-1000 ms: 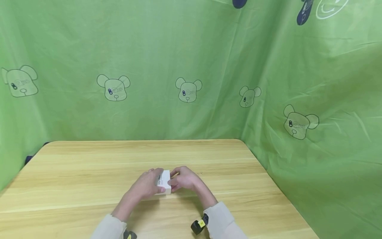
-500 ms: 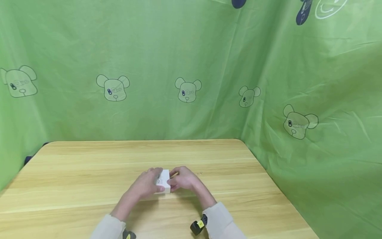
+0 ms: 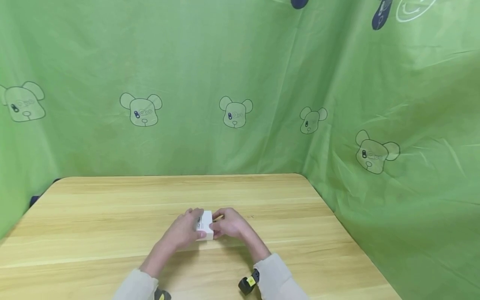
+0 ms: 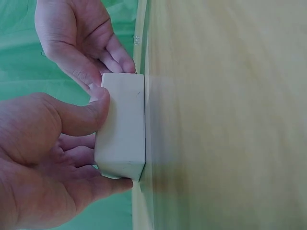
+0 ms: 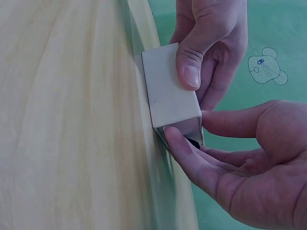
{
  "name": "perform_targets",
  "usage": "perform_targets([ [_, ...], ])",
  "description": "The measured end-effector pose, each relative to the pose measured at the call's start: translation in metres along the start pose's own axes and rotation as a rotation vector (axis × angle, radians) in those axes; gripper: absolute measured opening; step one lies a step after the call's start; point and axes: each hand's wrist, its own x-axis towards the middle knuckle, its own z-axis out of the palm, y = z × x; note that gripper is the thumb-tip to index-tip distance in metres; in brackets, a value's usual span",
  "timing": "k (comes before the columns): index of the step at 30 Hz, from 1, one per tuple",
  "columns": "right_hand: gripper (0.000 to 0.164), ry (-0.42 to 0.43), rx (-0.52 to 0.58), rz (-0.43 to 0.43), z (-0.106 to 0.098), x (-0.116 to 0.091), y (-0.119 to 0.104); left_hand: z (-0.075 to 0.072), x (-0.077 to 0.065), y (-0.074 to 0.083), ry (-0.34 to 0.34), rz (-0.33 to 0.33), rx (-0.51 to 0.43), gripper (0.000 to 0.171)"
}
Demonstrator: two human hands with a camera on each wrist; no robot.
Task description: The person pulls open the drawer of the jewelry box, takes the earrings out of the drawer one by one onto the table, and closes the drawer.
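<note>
A small white cardboard box (image 3: 205, 223) with dark lettering on its top is held between the two hands over the middle of the table. My left hand (image 3: 181, 229) grips its left part, thumb along the near side and fingers over the far side. At the opposite end, my right hand (image 3: 230, 223) pinches the box with thumb and curled fingers. From the right wrist view, the box (image 5: 172, 86) has a recessed end, where a small dark patch (image 5: 193, 142) shows between the fingers. The right palm partly hides that end.
The light wooden table (image 3: 112, 208) runs back to a green curtain (image 3: 187, 62) printed with bear faces, which also hangs along both sides. Black wrist straps (image 3: 247, 284) hang below the pale sleeves (image 3: 277, 279).
The box and both hands have shifted very slightly away from the person. Both hands keep the same grip at the two ends.
</note>
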Motion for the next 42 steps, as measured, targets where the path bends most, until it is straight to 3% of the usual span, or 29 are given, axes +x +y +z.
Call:
perform_targets([
  [29,0.038,0.013,-0.029,-0.001,0.001,0.001,0.000,-0.002,-0.006,0.011,0.036,0.026,0.098,0.058],
  [37,0.039,0.019,-0.018,-0.003,-0.001,0.002,0.000,-0.003,-0.006,0.014,0.040,0.014,0.125,0.054],
  [42,0.043,0.090,-0.068,-0.001,-0.004,0.000,-0.003,-0.010,-0.004,0.012,0.076,-0.039,0.091,0.059],
])
